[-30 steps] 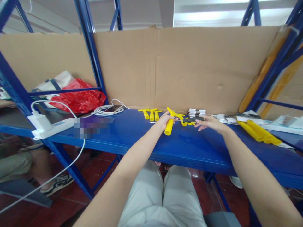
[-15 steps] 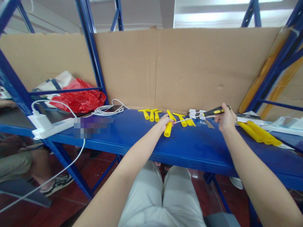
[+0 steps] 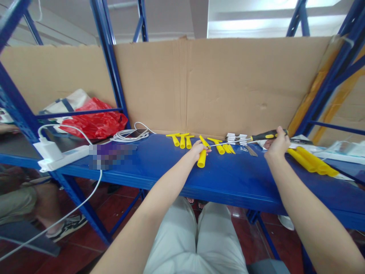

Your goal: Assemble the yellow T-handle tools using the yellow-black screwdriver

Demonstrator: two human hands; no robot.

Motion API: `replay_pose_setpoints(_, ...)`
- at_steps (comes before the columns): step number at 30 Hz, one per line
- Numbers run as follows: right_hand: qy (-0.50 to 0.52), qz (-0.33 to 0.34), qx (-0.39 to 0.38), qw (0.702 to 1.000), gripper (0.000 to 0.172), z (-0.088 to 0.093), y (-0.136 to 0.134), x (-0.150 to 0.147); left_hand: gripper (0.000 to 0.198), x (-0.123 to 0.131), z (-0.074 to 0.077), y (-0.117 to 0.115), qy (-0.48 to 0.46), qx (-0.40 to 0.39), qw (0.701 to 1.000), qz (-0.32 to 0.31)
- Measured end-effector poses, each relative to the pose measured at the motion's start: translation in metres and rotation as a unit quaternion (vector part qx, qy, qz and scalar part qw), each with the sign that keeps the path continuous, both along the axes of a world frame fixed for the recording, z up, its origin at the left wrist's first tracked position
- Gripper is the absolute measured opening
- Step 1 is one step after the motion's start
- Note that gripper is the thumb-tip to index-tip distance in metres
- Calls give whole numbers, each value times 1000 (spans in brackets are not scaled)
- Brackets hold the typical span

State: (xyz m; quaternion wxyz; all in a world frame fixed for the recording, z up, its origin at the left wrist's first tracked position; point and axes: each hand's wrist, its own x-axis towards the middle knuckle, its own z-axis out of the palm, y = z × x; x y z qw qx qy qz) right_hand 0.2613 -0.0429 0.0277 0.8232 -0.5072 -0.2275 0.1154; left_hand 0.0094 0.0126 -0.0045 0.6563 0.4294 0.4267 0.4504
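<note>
My left hand [image 3: 196,150] is closed around a yellow tube piece [image 3: 201,160] with a crossbar, on the blue shelf top. A screwdriver [image 3: 258,136] with a black and yellow handle is gripped in my right hand [image 3: 277,143]. Its long metal shaft reaches left to the piece in my left hand; the tip's exact contact is too small to tell. Several similar yellow pieces [image 3: 182,141] lie to the left, another [image 3: 219,148] to the right beside small yellow parts [image 3: 229,148]. White and dark small parts [image 3: 236,138] sit behind, near a flat metal piece [image 3: 251,151].
Yellow tubes [image 3: 310,161] lie at the right. A coiled white cable [image 3: 128,134], a white power strip [image 3: 68,156] and a red plastic bag [image 3: 98,120] are at the left. Cardboard [image 3: 222,87] stands behind the blue shelf [image 3: 165,171]. Another person's leg shows lower left.
My right hand has moved slightly right with the screwdriver. My left hand keeps hold of the yellow piece in nearly the same place.
</note>
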Motion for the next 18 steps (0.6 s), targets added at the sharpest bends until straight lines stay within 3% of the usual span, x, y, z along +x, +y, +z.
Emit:
replay_pose_setpoints(10,66,-28,15,997,15,16,-15,-15,76,-1,-1,1,10,11,1000,-1)
replay_pose_setpoints(18,76,-15,39,996,22,17,-18,-20,81,0,-5,4,17,14,1000,-5)
